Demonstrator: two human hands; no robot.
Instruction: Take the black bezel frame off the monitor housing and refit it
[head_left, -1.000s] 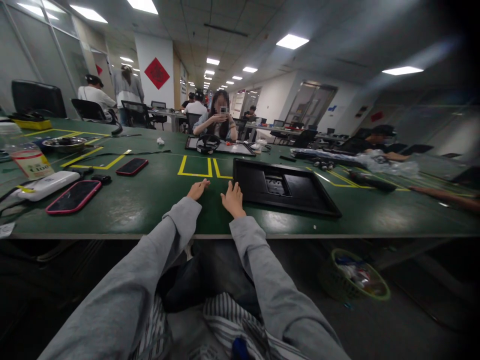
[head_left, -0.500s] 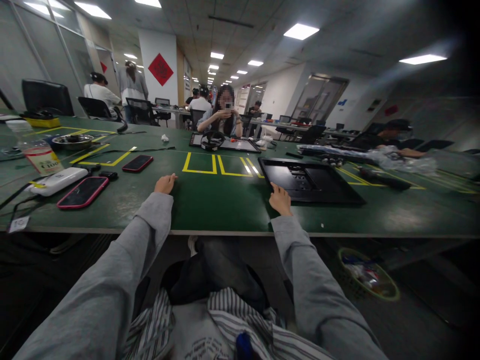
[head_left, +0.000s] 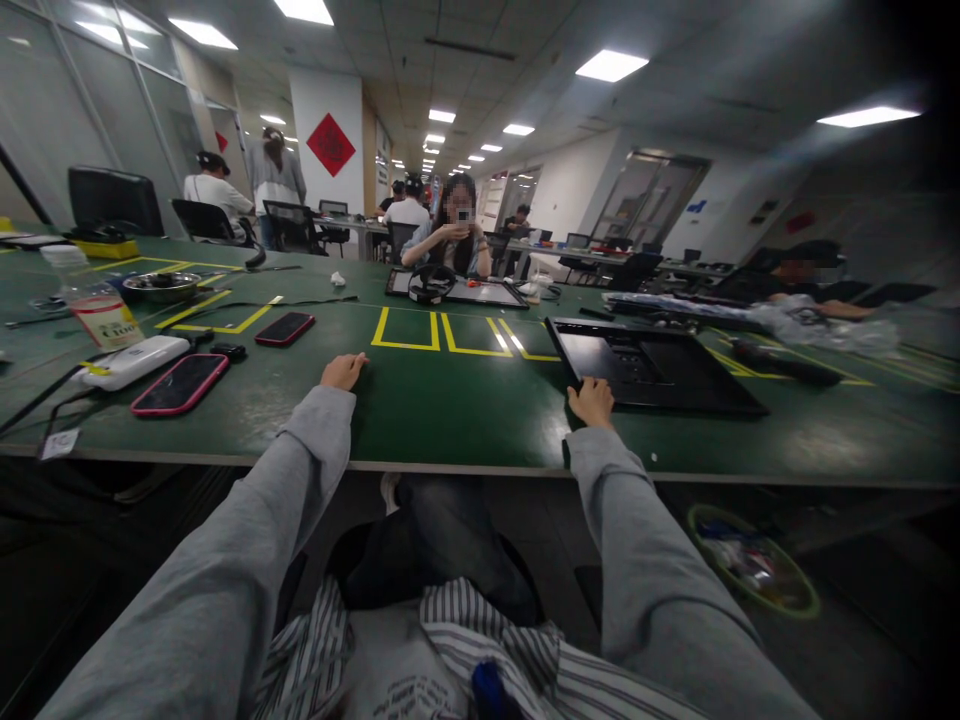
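My right hand (head_left: 592, 402) is at the near left part of a black rectangular panel (head_left: 720, 385), which looks like the back cover of a monitor. Its fingers bend over the panel's edge and grip it. The panel lies flat on the green table (head_left: 457, 410), with a recessed middle section. My left hand (head_left: 345, 372) rests on the table, left of centre, holding nothing, its fingers loosely bent and partly hidden. Nearest to it is a dark phone with a red edge (head_left: 285, 328).
To the left are a pink-edged phone (head_left: 180, 384), a white power bank (head_left: 135, 362), a bottle (head_left: 105, 315) and a metal bowl (head_left: 161, 288). Yellow tape (head_left: 405, 347) marks the table. A person (head_left: 450, 245) sits opposite behind another panel. Plastic wrapping (head_left: 817, 325) lies right; a basket (head_left: 814, 605) stands below.
My right hand and the black panel have shifted a little to the right together. My left hand stays about where it was on the table. The view has turned slightly left.
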